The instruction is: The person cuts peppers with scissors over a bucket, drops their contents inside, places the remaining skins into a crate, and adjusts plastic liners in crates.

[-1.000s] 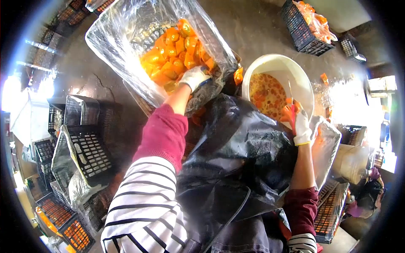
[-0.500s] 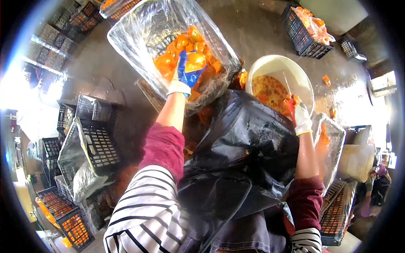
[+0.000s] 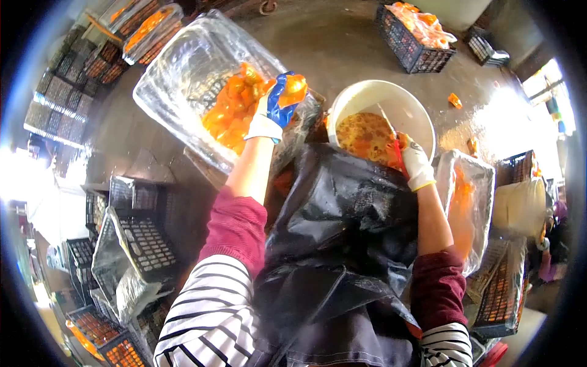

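My left hand (image 3: 275, 109), in a white and blue glove, is closed on an orange piece (image 3: 293, 90) above the right edge of a plastic-lined crate (image 3: 177, 67). Many glossy orange pieces (image 3: 232, 109) lie in that crate. My right hand (image 3: 414, 160), in a white glove, grips the red handle of a knife (image 3: 400, 156) whose thin blade points up over a white bucket (image 3: 422, 113). Some orange stuff also shows at the right fingers. Inside the bucket is yellowish liquid with orange bits (image 3: 365, 136).
A black apron (image 3: 348, 214) covers my lap. To its right stands a lined crate (image 3: 486, 183) with orange contents. Black crates (image 3: 143, 244) stand at the left, and another filled crate (image 3: 416, 55) is at the top right. A person (image 3: 553, 244) is at the far right.
My left hand was down among the pieces, then came up holding one and moved right, toward the bucket. My right hand has kept the knife beside the bucket. The view has shifted.
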Motion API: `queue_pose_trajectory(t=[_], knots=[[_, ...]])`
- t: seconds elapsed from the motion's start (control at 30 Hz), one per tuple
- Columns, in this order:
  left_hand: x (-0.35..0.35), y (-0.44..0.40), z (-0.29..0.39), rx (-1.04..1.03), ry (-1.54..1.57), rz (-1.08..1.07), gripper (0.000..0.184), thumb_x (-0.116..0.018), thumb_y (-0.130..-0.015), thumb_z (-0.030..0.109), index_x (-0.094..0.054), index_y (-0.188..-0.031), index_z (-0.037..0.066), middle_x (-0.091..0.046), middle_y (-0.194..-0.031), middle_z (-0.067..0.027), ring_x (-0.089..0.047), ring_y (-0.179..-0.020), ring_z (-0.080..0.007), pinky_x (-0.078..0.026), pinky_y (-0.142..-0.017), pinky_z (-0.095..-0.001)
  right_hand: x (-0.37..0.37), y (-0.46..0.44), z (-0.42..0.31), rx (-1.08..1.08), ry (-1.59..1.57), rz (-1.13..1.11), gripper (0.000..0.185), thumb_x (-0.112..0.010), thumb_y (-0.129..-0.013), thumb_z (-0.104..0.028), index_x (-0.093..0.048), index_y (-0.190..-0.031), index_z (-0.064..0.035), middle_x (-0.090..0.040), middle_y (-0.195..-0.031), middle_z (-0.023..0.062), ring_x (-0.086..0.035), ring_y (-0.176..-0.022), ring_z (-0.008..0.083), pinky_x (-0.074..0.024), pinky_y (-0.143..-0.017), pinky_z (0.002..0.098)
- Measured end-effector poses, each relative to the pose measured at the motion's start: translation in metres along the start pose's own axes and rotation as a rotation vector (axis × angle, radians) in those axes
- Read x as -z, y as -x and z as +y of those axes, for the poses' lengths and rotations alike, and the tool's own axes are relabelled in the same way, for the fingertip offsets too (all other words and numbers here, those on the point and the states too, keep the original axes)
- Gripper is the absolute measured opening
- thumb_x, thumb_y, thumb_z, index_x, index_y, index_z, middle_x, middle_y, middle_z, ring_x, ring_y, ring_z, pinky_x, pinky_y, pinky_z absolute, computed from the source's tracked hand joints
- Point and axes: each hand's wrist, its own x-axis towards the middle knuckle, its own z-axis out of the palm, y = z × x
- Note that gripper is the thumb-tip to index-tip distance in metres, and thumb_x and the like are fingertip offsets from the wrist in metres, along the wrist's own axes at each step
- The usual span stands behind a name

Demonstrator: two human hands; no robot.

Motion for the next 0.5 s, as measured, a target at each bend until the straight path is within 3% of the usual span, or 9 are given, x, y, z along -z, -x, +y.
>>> queue_pose_trajectory(t=[0.03, 0.1, 0.17, 0.23, 0.3, 0.33, 0.37, 0.43, 0.5], knots=[[-0.007, -0.008, -0.004, -0.051, -0.167, 0.100, 0.035, -0.062, -0.088, 0.022, -0.055, -0.116, 0.002, -0.062, -0.106, -0.0114, -0.060, -0.097, -0.0227, -0.052, -0.080, -0.0331, 0.004, 0.000, 0.000, -0.032, -0.034, 0.039, 0.035, -0.033, -0.099, -0.020, -0.047, -0.129, -0.0055, -0.056, -0.119, 0.0097, -0.061, -0.097, 0.0210, -0.0548, -0.067, 0.0329], [-0.040, -0.016, -0.006, -0.157, -0.501, 0.294, 0.033, -0.063, -0.087, 0.019, -0.055, -0.115, 0.002, -0.065, -0.097, -0.0090, -0.063, -0.088, -0.0196, -0.052, -0.075, -0.0292, 0.049, -0.038, 0.062, 0.301, 0.327, -0.040, 0.033, -0.035, -0.098, -0.012, -0.047, -0.128, -0.0020, -0.056, -0.116, 0.0121, -0.060, -0.098, 0.0224, -0.0534, -0.075, 0.0304], [-0.039, -0.037, -0.016, -0.478, -0.616, 0.029, 0.027, -0.063, -0.086, 0.012, -0.057, -0.111, 0.002, -0.062, -0.088, -0.0057, -0.059, -0.076, -0.0133, -0.049, -0.068, -0.0242, 0.034, -0.023, 0.042, 0.308, 0.334, 0.019, 0.032, -0.037, -0.097, -0.008, -0.048, -0.127, -0.0008, -0.057, -0.114, 0.0117, -0.060, -0.095, 0.0209, -0.0527, -0.075, 0.0286], [-0.067, -0.037, -0.027, -0.625, -0.670, 0.109, 0.030, -0.064, -0.084, 0.010, -0.057, -0.112, 0.003, -0.062, -0.094, -0.0098, -0.060, -0.080, -0.0175, -0.050, -0.070, -0.0286, 0.010, 0.005, -0.001, 0.207, 0.214, 0.078, 0.031, -0.042, -0.095, -0.005, -0.049, -0.126, -0.0006, -0.058, -0.111, 0.0103, -0.061, -0.090, 0.0183, -0.0524, -0.073, 0.0267], [-0.059, -0.047, -0.051, -0.761, -1.351, 0.124, 0.041, -0.068, -0.079, 0.011, -0.054, -0.117, 0.005, -0.060, -0.102, -0.0135, -0.061, -0.087, -0.0252, -0.051, -0.075, -0.0354, -0.006, 0.022, -0.033, -0.026, -0.051, 0.174, 0.031, -0.045, -0.094, -0.005, -0.050, -0.125, -0.0015, -0.059, -0.106, 0.0086, -0.061, -0.085, 0.0160, -0.0520, -0.070, 0.0254], [-0.057, -0.044, -0.071, -0.368, -1.801, 0.040, 0.055, -0.072, -0.075, 0.015, -0.051, -0.125, 0.009, -0.059, -0.105, -0.0168, -0.062, -0.091, -0.0311, -0.050, -0.082, -0.0401, -0.004, 0.019, -0.035, -0.059, 0.053, 0.164, 0.032, -0.049, -0.092, -0.005, -0.051, -0.124, -0.0021, -0.062, -0.098, 0.0057, -0.062, -0.080, 0.0129, -0.0503, -0.065, 0.0229], [-0.041, -0.053, -0.115, -0.614, -2.009, -0.080, 0.046, -0.072, -0.076, 0.018, -0.057, -0.119, 0.012, -0.064, -0.101, -0.0161, -0.061, -0.097, -0.0318, -0.049, -0.086, -0.0389, -0.007, 0.019, -0.034, -0.079, -0.036, 0.177, 0.031, -0.049, -0.092, -0.005, -0.052, -0.124, -0.0019, -0.062, -0.096, 0.0050, -0.061, -0.080, 0.0121, -0.0499, -0.065, 0.0226], [-0.049, -0.052, -0.112, -0.621, -1.927, -0.171, 0.053, -0.070, -0.077, 0.025, -0.052, -0.126, 0.014, -0.059, -0.111, -0.0205, -0.061, -0.096, -0.0330, -0.049, -0.085, -0.0391, -0.008, 0.017, -0.036, -0.101, -0.212, 0.205, 0.031, -0.050, -0.092, -0.006, -0.053, -0.122, -0.0015, -0.063, -0.094, 0.0037, -0.061, -0.080, 0.0104, -0.0491, -0.064, 0.0220], [-0.050, -0.060, -0.102, -0.388, -1.532, -0.111, 0.043, -0.068, -0.079, 0.025, -0.058, -0.119, 0.013, -0.061, -0.107, -0.0219, -0.060, -0.097, -0.0338, -0.048, -0.087, -0.0393, 0.000, 0.009, -0.014, 0.025, 0.011, 0.170, 0.029, -0.049, -0.094, -0.010, -0.054, -0.122, -0.0024, -0.062, -0.096, 0.0026, -0.061, -0.079, 0.0103, -0.0492, -0.064, 0.0219]])
